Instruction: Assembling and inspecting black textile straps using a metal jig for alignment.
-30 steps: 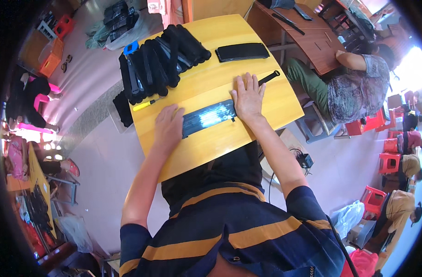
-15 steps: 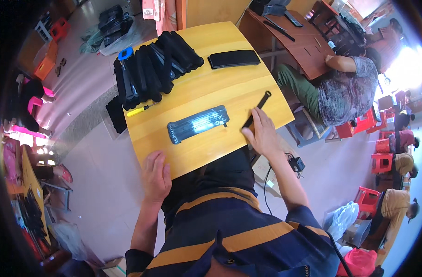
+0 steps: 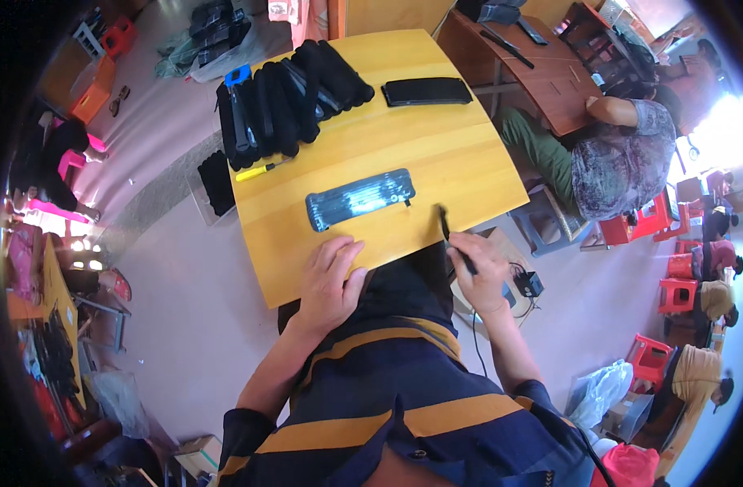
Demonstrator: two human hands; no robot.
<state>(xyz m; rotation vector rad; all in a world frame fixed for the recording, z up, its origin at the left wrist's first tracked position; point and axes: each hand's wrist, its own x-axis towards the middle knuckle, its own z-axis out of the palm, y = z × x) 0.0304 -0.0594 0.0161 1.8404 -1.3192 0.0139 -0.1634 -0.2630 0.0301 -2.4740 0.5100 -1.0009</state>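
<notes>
My right hand (image 3: 483, 274) is closed round a slim black strip (image 3: 444, 221), lifted at the table's near right edge; one end points away from me and the fingers cover part of it. My left hand (image 3: 332, 280) lies with fingers stretched out at the near edge, holding nothing. Just beyond it, a flat, shiny, ribbed dark pack in clear wrapping (image 3: 360, 200) rests on the yellow wooden table (image 3: 436, 162).
Toward the far left lies a row of black fabric-like bundles (image 3: 266, 109), with a blue-topped tool (image 3: 238, 75) and a yellow-handled screwdriver (image 3: 255, 172). A black flat case (image 3: 427, 92) lies far right. A person (image 3: 619, 162) sits at a brown table beyond.
My right hand has picked the black strip up off the table and drawn it toward me, turning it. My left hand has moved right along the near edge, closer to the wrapped pack.
</notes>
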